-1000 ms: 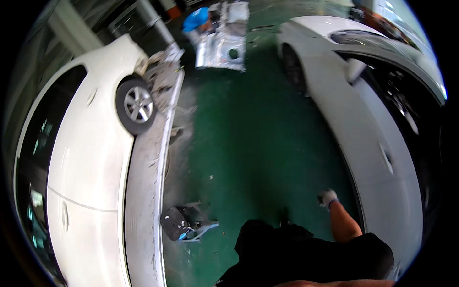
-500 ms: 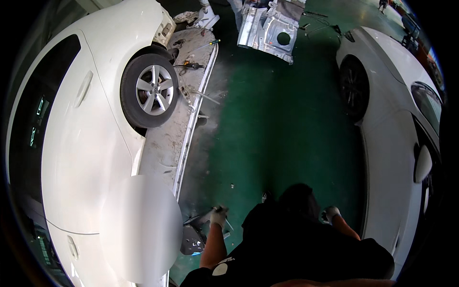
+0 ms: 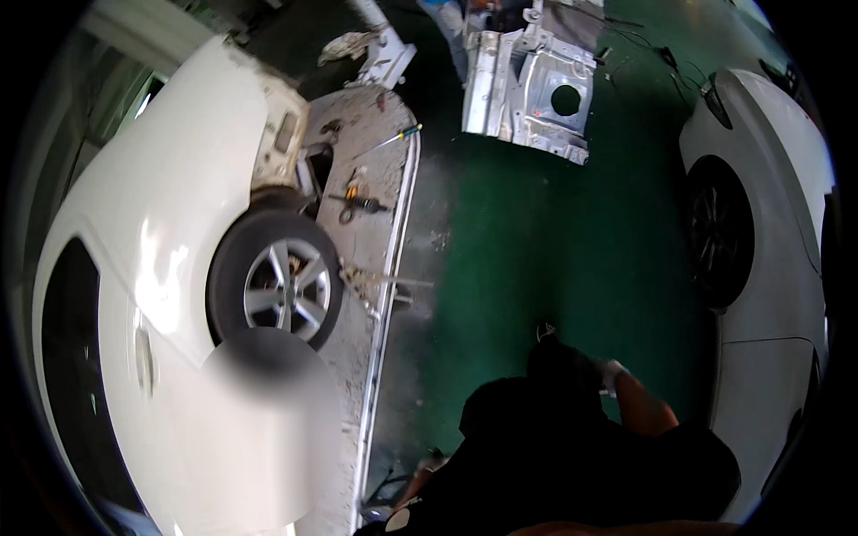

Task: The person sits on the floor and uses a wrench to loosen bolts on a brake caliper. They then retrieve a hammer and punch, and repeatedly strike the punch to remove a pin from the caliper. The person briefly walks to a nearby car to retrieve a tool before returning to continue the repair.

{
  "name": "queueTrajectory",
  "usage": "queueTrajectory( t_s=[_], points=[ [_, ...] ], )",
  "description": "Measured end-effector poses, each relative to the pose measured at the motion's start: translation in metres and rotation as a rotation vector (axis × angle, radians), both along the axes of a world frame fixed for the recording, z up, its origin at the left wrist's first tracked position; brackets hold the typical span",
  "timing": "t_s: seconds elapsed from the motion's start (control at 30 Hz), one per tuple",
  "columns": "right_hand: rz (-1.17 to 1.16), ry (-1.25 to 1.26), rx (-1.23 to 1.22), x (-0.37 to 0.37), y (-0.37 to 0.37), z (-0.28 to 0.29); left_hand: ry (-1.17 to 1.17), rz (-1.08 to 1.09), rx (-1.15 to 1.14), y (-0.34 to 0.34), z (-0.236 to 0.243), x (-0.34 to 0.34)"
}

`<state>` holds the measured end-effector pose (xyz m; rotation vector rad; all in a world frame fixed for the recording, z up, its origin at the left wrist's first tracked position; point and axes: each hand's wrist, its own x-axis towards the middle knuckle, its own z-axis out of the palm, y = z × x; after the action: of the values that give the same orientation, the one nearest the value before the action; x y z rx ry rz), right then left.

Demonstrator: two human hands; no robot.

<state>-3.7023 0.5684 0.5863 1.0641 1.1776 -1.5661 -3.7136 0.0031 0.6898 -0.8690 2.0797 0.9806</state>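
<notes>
My left hand [image 3: 435, 461] is low in the view, largely hidden behind my dark shirt, and its fingers are smeared. Beside it lie dark objects [image 3: 390, 487] on the floor, too unclear to name. My right hand [image 3: 611, 375], in a pale glove, hangs at my right side over the green floor. Blur hides whether it holds anything. To my left stands a white car [image 3: 130, 268] with its front end stripped, its wheel [image 3: 288, 284] over a grey raised platform [image 3: 353, 420].
On the platform lie a screwdriver [image 3: 399, 136] and a dark tool with an orange part [image 3: 361, 202]. Ahead, a silver body panel [image 3: 534, 89] with a round hole stands near another person's leg [image 3: 447, 36]. A second pale car [image 3: 769, 375] lines the right side.
The view has moved forward along the white car, so its wheel, the tools and the panel sit lower. My left hand has dropped mostly behind my body; the right stays at my side.
</notes>
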Motion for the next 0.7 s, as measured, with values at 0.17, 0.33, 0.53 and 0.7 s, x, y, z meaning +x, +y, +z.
queueTrajectory(
  t_s=[0.17, 0.33, 0.53, 0.7],
  points=[
    [0.446, -0.069, 0.169, -0.136, 0.073, -0.053, -0.162, -0.063, 0.161, 0.103, -0.037, -0.111],
    [0.433, -0.155, 0.236, -0.287, 0.036, -0.022, -0.156, -0.083, 0.099, 0.081, -0.043, -0.278],
    [0.73, 0.191, 0.652, -0.402, 0.1, -0.045, -0.062, -0.27, 0.165, 0.094, -0.081, -0.524],
    [-0.105, 0.13, 0.703, -0.578, 0.09, 0.048, 0.455, -0.307, 0.133, 0.033, -0.044, -0.748]
  ],
)
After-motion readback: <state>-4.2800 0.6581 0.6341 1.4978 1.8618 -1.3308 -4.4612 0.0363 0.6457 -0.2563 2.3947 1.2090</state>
